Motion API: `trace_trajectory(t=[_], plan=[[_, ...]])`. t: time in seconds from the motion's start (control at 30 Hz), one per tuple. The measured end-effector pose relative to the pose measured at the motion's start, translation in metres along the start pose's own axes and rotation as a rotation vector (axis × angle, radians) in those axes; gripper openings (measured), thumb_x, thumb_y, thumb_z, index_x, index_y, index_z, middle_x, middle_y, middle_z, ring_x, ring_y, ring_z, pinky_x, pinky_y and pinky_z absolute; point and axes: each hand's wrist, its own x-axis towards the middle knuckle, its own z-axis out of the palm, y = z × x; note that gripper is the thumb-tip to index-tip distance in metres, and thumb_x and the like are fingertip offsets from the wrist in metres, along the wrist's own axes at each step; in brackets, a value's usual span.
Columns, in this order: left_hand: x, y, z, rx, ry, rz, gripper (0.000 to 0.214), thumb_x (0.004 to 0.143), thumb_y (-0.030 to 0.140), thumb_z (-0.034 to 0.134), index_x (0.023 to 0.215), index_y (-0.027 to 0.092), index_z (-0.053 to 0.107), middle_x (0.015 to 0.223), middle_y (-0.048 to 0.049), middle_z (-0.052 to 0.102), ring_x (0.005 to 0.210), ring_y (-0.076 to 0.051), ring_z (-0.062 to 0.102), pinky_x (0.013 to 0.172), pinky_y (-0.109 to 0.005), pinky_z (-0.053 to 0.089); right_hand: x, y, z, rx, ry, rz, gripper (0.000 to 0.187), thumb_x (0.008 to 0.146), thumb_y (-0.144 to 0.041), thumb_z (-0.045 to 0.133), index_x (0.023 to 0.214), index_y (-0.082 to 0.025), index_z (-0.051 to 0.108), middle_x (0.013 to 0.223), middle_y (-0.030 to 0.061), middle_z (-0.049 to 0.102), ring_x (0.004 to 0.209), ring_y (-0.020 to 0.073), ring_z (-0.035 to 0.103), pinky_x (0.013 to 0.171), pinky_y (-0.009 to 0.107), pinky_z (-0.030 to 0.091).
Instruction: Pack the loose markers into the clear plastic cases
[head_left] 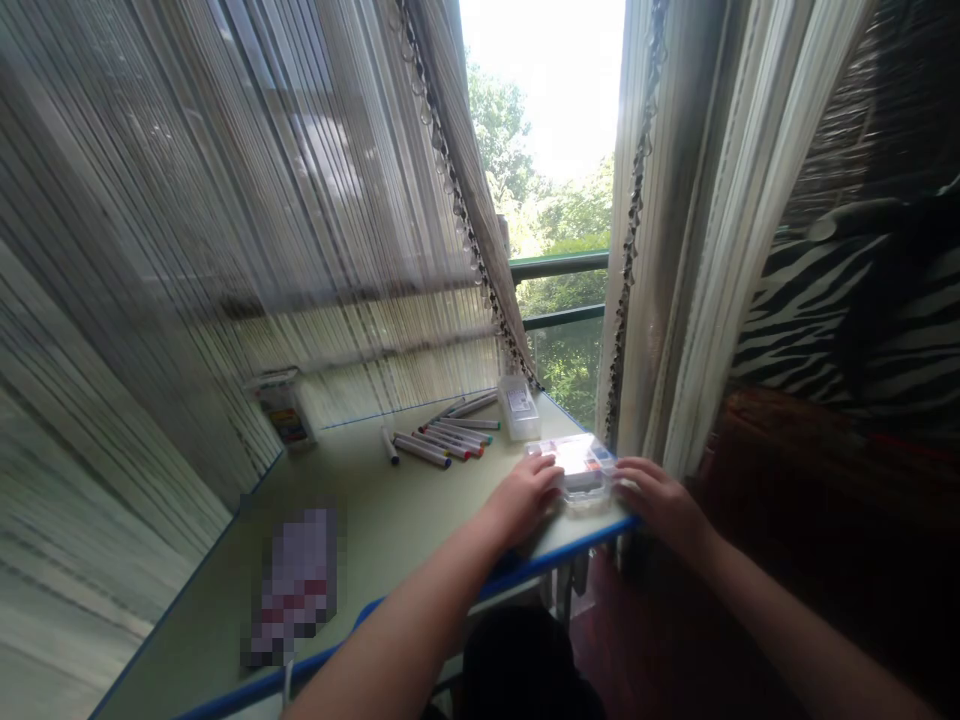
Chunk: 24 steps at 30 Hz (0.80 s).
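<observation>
Head view: left hand (529,490) and right hand (660,500) grasp a clear plastic box (577,458) between them, fingers on its left and right sides; whether it's lifted at all, can't tell. Box is at the table (397,530)'s near right corner, colored bits inside too glary to name. Just beyond the grip, a smaller clear case (519,410). Left of grip, loose markers (450,440); farther left, a tub (289,410) and, nearer the body, a pixelated item (298,565).
</observation>
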Motion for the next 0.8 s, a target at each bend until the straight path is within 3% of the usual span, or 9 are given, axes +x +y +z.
trace_trajectory(t=[0.3,0.4,0.47,0.6,0.73,0.8], plan=[[-0.002,-0.001,0.004,-0.089,-0.003,-0.013,0.03,0.089,0.024,0.051,0.117,0.018,0.062,0.133,-0.013,0.057,0.131,-0.026,0.046,0.111,-0.046,0.037,0.001,-0.004,-0.006,0.05,0.03,0.094,0.022,0.085,-0.028,0.048,0.084,-0.021,0.069,0.095,0.0089,0.069,0.087,0.023,0.068,0.082,0.039,0.057],[-0.004,0.001,0.001,-0.128,0.009,-0.037,0.033,0.088,0.024,0.053,0.121,0.019,0.061,0.135,-0.0119,0.057,0.135,-0.031,0.04,0.111,-0.055,0.034,0.013,-0.027,-0.017,0.067,0.059,0.114,0.025,0.078,-0.018,0.044,0.079,-0.023,0.069,0.094,0.007,0.07,0.087,0.0232,0.068,0.083,0.039,0.056],[-0.005,0.002,-0.006,-0.16,0.1,-0.075,0.03,0.088,0.022,0.054,0.116,0.02,0.064,0.133,-0.011,0.059,0.136,-0.032,0.04,0.11,-0.057,0.033,0.028,-0.052,-0.022,0.115,0.12,0.107,0.028,0.077,-0.015,0.043,0.083,-0.023,0.068,0.095,0.0063,0.07,0.09,0.0229,0.067,0.085,0.039,0.055],[-0.012,-0.003,-0.044,-0.243,0.404,-0.24,0.024,0.084,0.01,0.05,0.094,0.019,0.07,0.116,-0.0085,0.069,0.12,-0.023,0.057,0.106,-0.047,0.042,0.065,-0.106,-0.006,0.249,0.058,0.009,0.026,0.079,-0.015,0.045,0.088,-0.024,0.067,0.094,0.0053,0.07,0.09,0.0221,0.066,0.081,0.037,0.055],[-0.033,-0.022,-0.1,-0.326,0.585,-0.493,0.019,0.082,0.013,0.054,0.092,0.017,0.069,0.11,-0.0084,0.07,0.099,-0.02,0.067,0.091,-0.04,0.054,0.104,-0.14,0.045,0.331,-0.039,0.032,0.028,0.078,-0.017,0.045,0.097,-0.021,0.065,0.101,0.0079,0.067,0.088,0.0212,0.065,0.076,0.036,0.056],[-0.05,-0.033,-0.125,-0.312,0.639,-0.599,0.017,0.082,0.015,0.054,0.091,0.015,0.069,0.103,-0.0084,0.072,0.093,-0.018,0.068,0.087,-0.037,0.056,0.117,-0.145,0.068,0.278,-0.061,0.018,0.028,0.079,-0.02,0.044,0.098,-0.02,0.065,0.1,0.009,0.066,0.091,0.0226,0.064,0.081,0.04,0.054]])
